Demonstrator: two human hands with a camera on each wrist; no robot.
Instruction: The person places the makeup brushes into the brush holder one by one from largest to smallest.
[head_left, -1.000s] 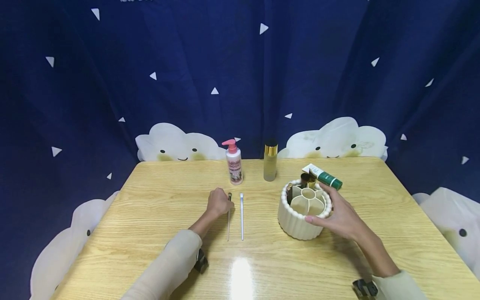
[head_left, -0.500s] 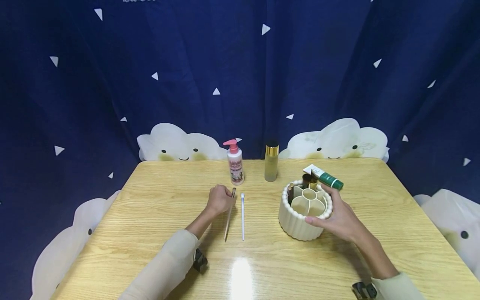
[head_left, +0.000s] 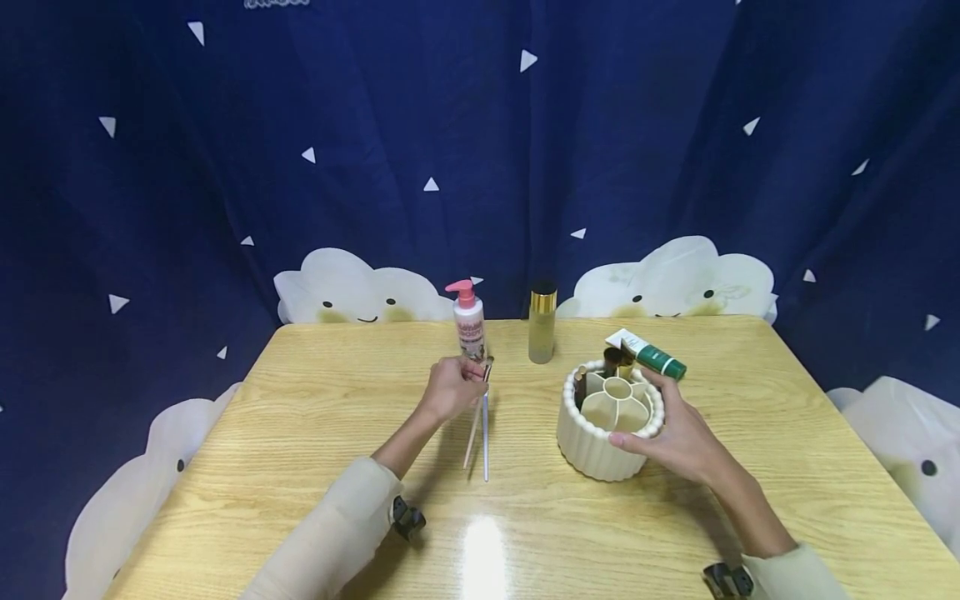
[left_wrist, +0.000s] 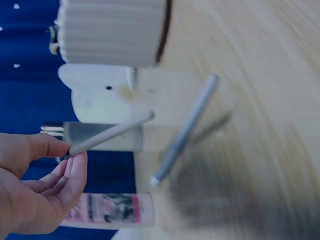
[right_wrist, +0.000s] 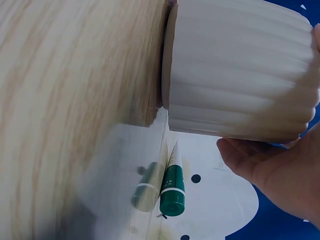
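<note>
Between thumb and fingers my left hand (head_left: 453, 386) pinches a slim makeup brush (left_wrist: 115, 132) near its bristle end, lifted off the table with its handle slanting down. A second brush (head_left: 486, 446) with a pale handle lies on the wood just right of it, partly overlapped in the head view. My right hand (head_left: 684, 437) grips the cream ribbed makeup organizer (head_left: 596, 446) at its right side, thumb at the front rim and fingers behind. Petal-shaped compartments divide the organizer's inside; dark-handled items (head_left: 611, 360) stand in its back and left ones.
Behind the left hand stands a pink-topped pump bottle (head_left: 469, 325). A gold-collared bottle (head_left: 542, 329) is to its right. A green and white tube (head_left: 648, 354) lies behind the organizer. The wooden table (head_left: 315, 392) ends at a dark blue curtain (head_left: 375, 125).
My left hand has lifted the brush off the table and carried it right, over the top of the second brush. The right hand and the organizer have stayed in place.
</note>
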